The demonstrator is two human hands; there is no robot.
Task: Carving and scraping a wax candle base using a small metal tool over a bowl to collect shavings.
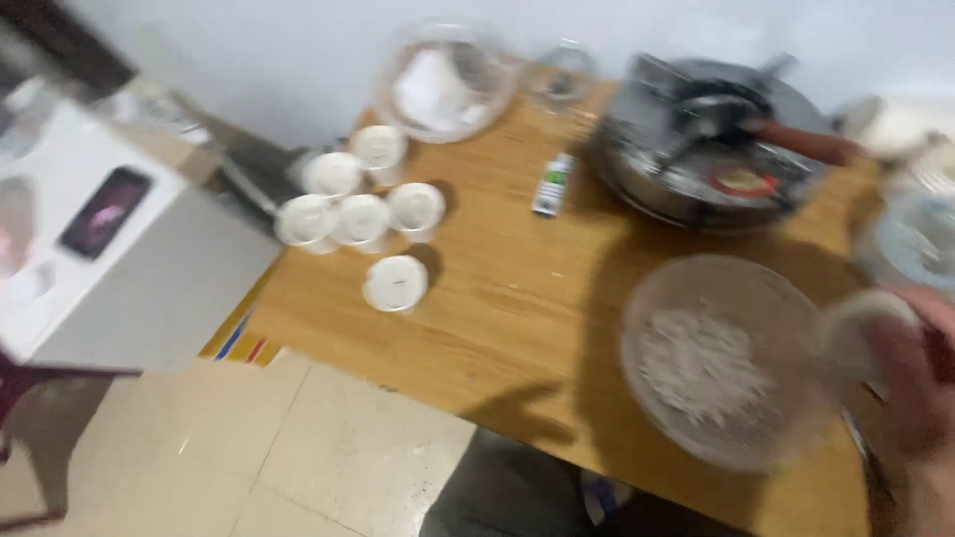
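Observation:
The picture is blurred by motion. My right hand [920, 398] comes in at the right edge and appears to hold a small white cup [863, 323] beside a glass bowl [652, 298]. That bowl stands on the wooden table [497, 298] near its front edge and holds pale grey-white flour [701, 363]. My left hand is out of view.
Several small white cups [360, 214] cluster at the table's left. At the back stand a second glass bowl with white powder [446, 85], a small glass [563, 80] and a metal pot with a brown handle [696, 149]. A small packet [553, 185] lies nearby. A white box [149, 268] with a phone [104, 212] sits left.

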